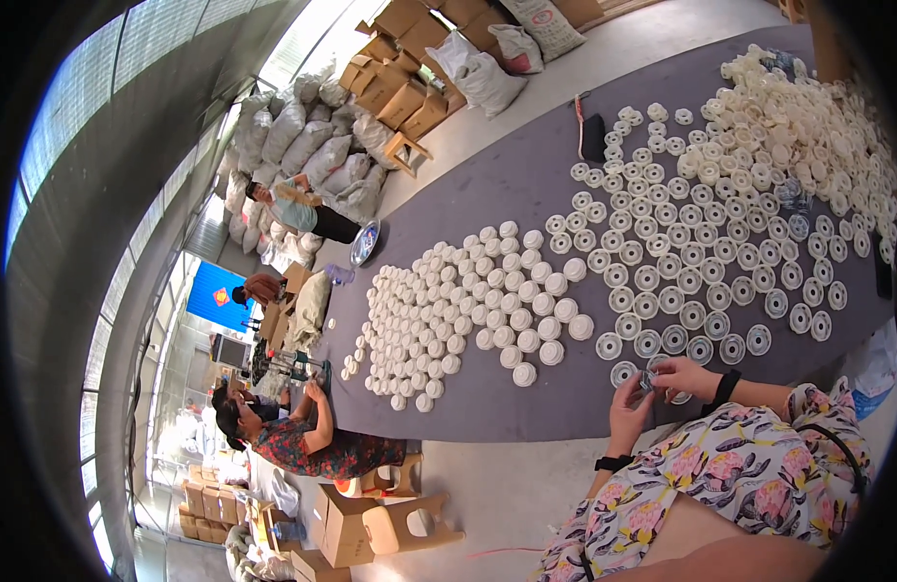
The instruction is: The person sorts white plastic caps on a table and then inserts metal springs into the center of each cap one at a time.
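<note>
At the near edge of the table, my left hand (626,415) and my right hand (685,376) meet, both with fingers closed. Between their fingertips is a small greyish, clear-looking part (646,381), mostly hidden by the fingers. Just beyond them lie round white plastic rings (674,339) with hollow, metallic-looking centres, spread in loose rows. One such ring (623,373) is right beside my left fingertips. To the left stand many white domed caps (524,340) in close rows.
A big heap of off-white plastic parts (778,136) fills the table's far right, with clear bags among them. A dark phone-like object (592,138) lies at the far edge. People work at the table's left end; a stool (410,524) and cartons (342,524) stand nearby.
</note>
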`<state>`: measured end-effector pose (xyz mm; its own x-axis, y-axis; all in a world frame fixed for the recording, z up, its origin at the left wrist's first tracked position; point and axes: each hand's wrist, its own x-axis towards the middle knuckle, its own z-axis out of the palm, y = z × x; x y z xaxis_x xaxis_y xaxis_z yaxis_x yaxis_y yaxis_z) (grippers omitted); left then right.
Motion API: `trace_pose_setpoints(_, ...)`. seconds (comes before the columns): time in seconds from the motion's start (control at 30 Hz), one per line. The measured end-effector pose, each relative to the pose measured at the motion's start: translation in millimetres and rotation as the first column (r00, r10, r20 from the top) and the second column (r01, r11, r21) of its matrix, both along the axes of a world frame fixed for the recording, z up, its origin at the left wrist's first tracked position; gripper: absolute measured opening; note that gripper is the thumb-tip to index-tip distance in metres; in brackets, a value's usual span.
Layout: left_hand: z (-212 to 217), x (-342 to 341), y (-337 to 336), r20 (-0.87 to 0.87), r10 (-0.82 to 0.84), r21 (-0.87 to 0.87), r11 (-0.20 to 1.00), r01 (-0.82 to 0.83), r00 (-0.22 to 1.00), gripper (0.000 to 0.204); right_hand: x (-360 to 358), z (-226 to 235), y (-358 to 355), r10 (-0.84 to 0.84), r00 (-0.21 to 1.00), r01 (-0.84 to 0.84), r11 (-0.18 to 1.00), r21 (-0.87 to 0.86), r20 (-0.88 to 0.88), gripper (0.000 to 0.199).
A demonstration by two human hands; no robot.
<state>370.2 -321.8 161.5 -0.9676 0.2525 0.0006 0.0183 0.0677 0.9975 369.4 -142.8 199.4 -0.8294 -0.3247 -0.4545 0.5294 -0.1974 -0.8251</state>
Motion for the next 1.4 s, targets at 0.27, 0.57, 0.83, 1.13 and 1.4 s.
trace_pose_setpoints(0.27, 0.8, 2.2, -11.2, 0.456, 0.043, 0.278, 0.942, -0.189, 0.889, 0.043, 4.3, -18.4, -8.8, 0.162, 0.918, -0.039, 0.945, 0.325, -0.362, 0.037)
trace_pose_setpoints(0.57, 8.8, 2.8, -8.0, -0.066, -0.08, 0.043, 0.996, 0.083, 0.995, 0.045, 2.8, -15.9, 5.6, 0.037, 0.971, 0.0, 0.988, -0.156, 0.235, 0.028)
trace_pose_setpoints(0.83, 8.4, 7.6, -1.8, 0.128, -0.032, 0.12, 0.993, 0.017, 0.991, 0.043, 5.0, -28.1, 6.5, -0.004, 0.975, 0.089, 0.925, -0.37, 0.224, 0.024)
trace_pose_setpoints(1.13, 2.0, 14.3, -10.3, 0.392, 0.056, 0.244, 0.956, -0.163, 0.918, 0.034, 14.0, 5.8, -3.8, 0.048, 0.994, -0.031, 0.987, -0.159, 0.102, 0.03)
trace_pose_setpoints(1.4, -6.1, -10.7, 10.0, 0.363, -0.15, 0.193, 0.978, 0.084, 0.92, 0.033, -3.9, -19.3, 12.2, -0.111, 0.965, 0.14, 0.984, 0.106, -0.237, 0.028)
